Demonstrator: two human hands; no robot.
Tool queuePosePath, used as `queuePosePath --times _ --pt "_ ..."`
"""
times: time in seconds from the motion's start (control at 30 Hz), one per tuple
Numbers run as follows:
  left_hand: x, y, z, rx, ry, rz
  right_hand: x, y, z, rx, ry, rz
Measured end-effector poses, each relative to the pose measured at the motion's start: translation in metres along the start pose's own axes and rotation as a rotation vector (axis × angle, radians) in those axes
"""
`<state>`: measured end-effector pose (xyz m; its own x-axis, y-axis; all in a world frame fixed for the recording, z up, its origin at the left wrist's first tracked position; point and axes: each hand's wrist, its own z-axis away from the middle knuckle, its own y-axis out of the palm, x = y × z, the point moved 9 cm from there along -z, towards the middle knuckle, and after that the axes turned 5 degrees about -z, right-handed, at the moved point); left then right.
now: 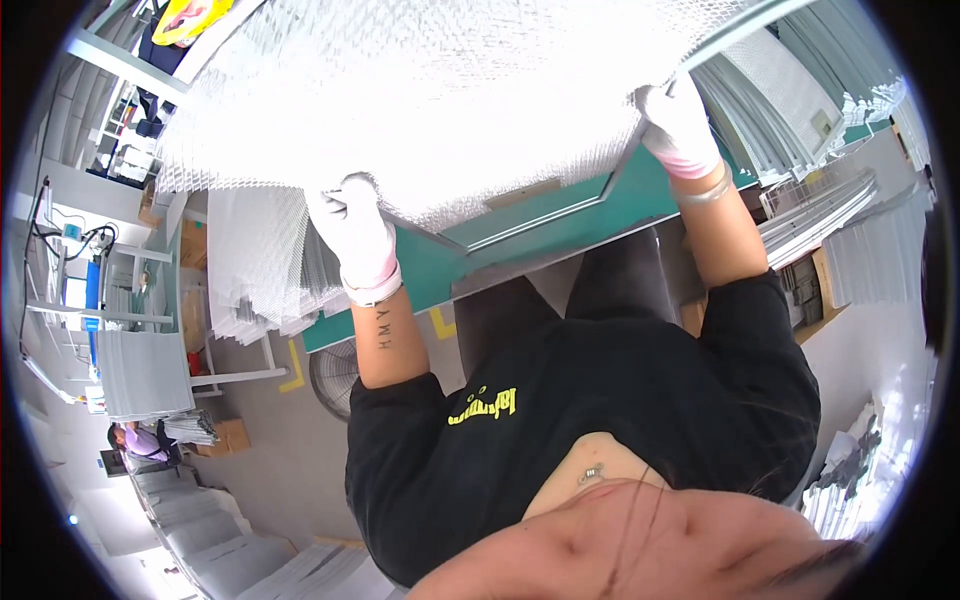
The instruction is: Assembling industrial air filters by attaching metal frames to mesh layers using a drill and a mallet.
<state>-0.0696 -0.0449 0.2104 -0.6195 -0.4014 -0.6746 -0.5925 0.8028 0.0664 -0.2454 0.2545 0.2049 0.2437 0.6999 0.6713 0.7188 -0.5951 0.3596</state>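
Both gloved hands grip the near edge of a large white mesh sheet (420,90) over the green worktable (560,225): the left hand (352,228) and right hand (677,125) with fingers clenched on it. Positioning seems underway; aligning it evenly comes next. Beyond, a cardboard box (232,436) sits on the floor, contents probably hidden.

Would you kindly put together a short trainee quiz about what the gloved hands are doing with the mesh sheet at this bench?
1. True or false: both hands grip the large white expanded-metal mesh sheet.
2. What colour is the flat bench top under the sheet?
A. green
B. red
C. yellow
3. Fill in: the left hand and the right hand each wear a ____ glove.

Key:
1. True; each hand is closed on the sheet's near edge.
2. A
3. white
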Motion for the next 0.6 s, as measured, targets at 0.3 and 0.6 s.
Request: queuePosePath --times 0.3,0.6 --pt "-0.027 0.011 0.015 -0.183 0.022 -0.433 0.015 0.004 0.014 -0.388 -0.105 0.684" --pt "-0.004 -0.004 0.023 -0.098 0.021 -0.149 -0.005 -0.020 0.014 -0.241 -0.019 0.458"
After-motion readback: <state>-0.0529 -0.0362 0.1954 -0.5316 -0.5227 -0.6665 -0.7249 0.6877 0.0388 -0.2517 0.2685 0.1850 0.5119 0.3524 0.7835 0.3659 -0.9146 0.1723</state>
